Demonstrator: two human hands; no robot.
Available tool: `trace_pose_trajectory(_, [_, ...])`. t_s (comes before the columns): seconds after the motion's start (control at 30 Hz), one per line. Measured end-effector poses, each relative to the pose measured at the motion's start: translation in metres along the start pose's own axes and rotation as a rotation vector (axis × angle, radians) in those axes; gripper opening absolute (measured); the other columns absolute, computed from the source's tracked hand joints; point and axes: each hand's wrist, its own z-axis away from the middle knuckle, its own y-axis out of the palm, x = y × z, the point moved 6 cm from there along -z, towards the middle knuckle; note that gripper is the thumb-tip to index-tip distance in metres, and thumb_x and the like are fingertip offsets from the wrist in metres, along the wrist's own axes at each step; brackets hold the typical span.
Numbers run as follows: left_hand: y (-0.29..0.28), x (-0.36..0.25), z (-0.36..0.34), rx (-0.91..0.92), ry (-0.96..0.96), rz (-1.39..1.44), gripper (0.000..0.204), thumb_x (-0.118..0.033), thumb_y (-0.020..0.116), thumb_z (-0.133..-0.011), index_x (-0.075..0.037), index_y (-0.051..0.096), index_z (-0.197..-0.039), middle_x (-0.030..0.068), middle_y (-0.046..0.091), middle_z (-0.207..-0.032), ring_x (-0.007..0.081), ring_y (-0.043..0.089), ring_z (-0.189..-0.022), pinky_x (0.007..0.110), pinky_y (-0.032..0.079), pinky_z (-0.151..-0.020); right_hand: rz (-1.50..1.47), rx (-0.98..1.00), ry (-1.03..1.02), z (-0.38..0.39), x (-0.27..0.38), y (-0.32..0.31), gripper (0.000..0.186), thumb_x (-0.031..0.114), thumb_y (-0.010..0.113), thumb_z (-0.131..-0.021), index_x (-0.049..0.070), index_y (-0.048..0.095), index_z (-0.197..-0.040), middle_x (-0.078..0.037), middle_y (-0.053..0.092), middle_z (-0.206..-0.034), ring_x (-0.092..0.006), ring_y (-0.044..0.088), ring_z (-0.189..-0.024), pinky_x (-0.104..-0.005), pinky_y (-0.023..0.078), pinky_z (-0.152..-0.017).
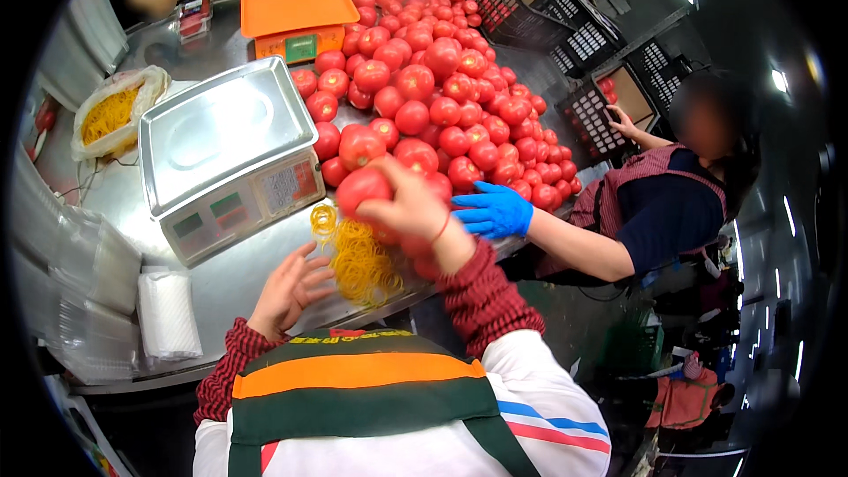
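A red tomato point(364, 190) is gripped in my right hand point(411, 205), raised at the near edge of a large tomato pile point(442, 97). My left hand point(291, 287) holds nothing; its fingers are apart and the palm faces the loose yellow rubber bands point(364, 261) on the metal table. Left of the bands stands a scale point(230, 150) with a bare, shiny metal pan. Motion blurs the held tomato and the right fingers a little.
A co-worker's blue-gloved hand point(495, 209) rests at the pile's right edge, close to my right hand. An orange scale point(299, 13) stands behind. Clear plastic boxes point(88, 269), a white padded stack point(168, 314) and a bag of rubber bands point(115, 115) line the left. Black crates point(594, 119) stand right.
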Motion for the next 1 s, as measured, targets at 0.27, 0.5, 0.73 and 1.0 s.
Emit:
trace_pose_trajectory(0.27, [-0.003,-0.058,-0.012,-0.094,0.310,-0.253,0.077,-0.046,0.077,-0.074,-0.007,0.048,-0.134,0.0128,0.057,-0.122,0.0258,0.061,-0.108,0.045,0.054,-0.087,-0.090,-0.191,-0.126,0.025,-0.057,-0.034,0.022,0.013,0.066,-0.087,0.003,0.066,-0.106,-0.015,0.067,-0.098,-0.0319,0.066,-0.087,-0.0379,0.053,-0.076])
trace_pose_trajectory(0.5, [-0.054,-0.208,-0.025,-0.899,1.043,-1.409,0.061,-0.021,0.073,-0.081,-0.004,0.051,-0.134,0.0156,0.053,-0.129,0.0286,0.053,-0.118,0.038,0.044,-0.100,0.534,-0.613,0.059,0.033,-0.133,-0.157,0.015,0.017,0.061,-0.088,0.003,0.066,-0.089,-0.016,0.066,-0.089,-0.0367,0.064,-0.082,-0.0437,0.052,-0.071])
trace_pose_trajectory(0.73, [-0.103,-0.219,-0.049,-0.880,0.957,-1.480,0.037,-0.027,0.058,-0.097,-0.007,0.060,-0.129,0.0166,0.050,-0.134,0.0293,0.047,-0.126,0.038,0.035,-0.109,0.428,-0.511,0.253,0.098,-0.165,-0.141,0.016,0.023,0.067,-0.085,0.007,0.067,-0.086,-0.014,0.066,-0.085,-0.0346,0.064,-0.078,-0.0431,0.051,-0.067])
trace_pose_trajectory(1.0, [-0.121,-0.223,-0.051,-0.817,0.911,-1.540,0.042,-0.033,0.038,-0.106,-0.007,0.057,-0.132,0.0158,0.050,-0.136,0.0280,0.045,-0.129,0.037,0.033,-0.110,0.254,-0.086,0.493,0.171,-0.179,-0.100,0.054,0.034,0.074,-0.078,0.003,0.061,-0.120,-0.021,0.061,-0.115,-0.0345,0.061,-0.108,-0.0403,0.049,-0.092])
